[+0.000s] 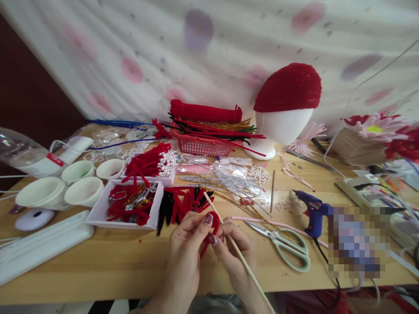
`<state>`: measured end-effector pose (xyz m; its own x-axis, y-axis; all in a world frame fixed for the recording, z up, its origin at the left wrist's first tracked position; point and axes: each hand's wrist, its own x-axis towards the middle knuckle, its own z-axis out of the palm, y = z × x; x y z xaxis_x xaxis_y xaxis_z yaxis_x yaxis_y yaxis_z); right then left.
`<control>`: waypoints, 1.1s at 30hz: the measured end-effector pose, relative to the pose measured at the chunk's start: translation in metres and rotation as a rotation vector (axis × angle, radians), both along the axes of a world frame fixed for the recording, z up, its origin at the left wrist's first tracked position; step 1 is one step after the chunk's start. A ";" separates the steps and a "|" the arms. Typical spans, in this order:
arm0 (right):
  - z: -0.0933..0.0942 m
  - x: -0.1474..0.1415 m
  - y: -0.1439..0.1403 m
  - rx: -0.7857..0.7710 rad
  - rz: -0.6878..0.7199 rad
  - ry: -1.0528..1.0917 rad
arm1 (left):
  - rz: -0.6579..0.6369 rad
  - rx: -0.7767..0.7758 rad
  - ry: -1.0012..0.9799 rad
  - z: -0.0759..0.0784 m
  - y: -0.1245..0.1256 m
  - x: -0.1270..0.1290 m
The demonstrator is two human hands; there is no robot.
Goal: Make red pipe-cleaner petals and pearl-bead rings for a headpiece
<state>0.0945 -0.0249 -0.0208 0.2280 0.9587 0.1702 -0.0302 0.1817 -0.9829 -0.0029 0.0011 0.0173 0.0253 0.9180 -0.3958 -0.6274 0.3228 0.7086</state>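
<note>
Close together over the front of the table, both hands work on a curled red pipe cleaner (215, 221). My left hand (186, 246) pinches it between thumb and fingertips. My right hand (236, 250) is closed too, its thumb and fingers at the curl's right side. A thin wooden stick (245, 264) slants through that hand, its tip up beside the red curl and its other end toward the bottom edge. The fingers hide part of the curl. Just beyond the hands lie red and black pipe cleaner pieces (185, 204). Open-bladed scissors (288, 246) rest to the right.
A white box (92, 216) of red pieces and paper cups (42, 192) stand at left. Behind are a red basket (206, 145) of pipe cleaners and a white foam head (278, 126) with a red cap (291, 89). A blue glue gun (312, 211) with its cable stands right.
</note>
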 end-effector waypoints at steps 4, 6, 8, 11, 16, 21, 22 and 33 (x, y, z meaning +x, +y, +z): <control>-0.001 -0.004 -0.002 -0.035 0.005 0.063 | -0.004 0.010 -0.021 0.003 0.000 0.000; -0.004 -0.006 -0.002 -0.030 0.004 0.076 | -0.010 0.017 -0.029 0.005 -0.001 0.000; -0.006 -0.006 -0.002 -0.020 0.014 0.069 | -0.005 0.012 -0.039 0.006 -0.001 -0.001; -0.008 -0.006 -0.002 -0.013 0.024 0.038 | -0.005 -0.015 -0.068 0.005 -0.002 -0.002; -0.001 -0.003 -0.001 0.037 -0.038 -0.073 | -0.057 -0.064 -0.134 -0.001 -0.001 -0.005; 0.004 -0.003 -0.004 0.035 -0.016 -0.097 | -0.042 -0.067 -0.164 -0.001 -0.003 -0.005; 0.004 -0.004 -0.005 0.030 -0.020 -0.099 | -0.038 -0.058 -0.166 -0.001 -0.004 -0.005; 0.003 -0.004 -0.003 0.075 0.009 -0.163 | -0.051 -0.109 -0.182 0.003 -0.002 -0.008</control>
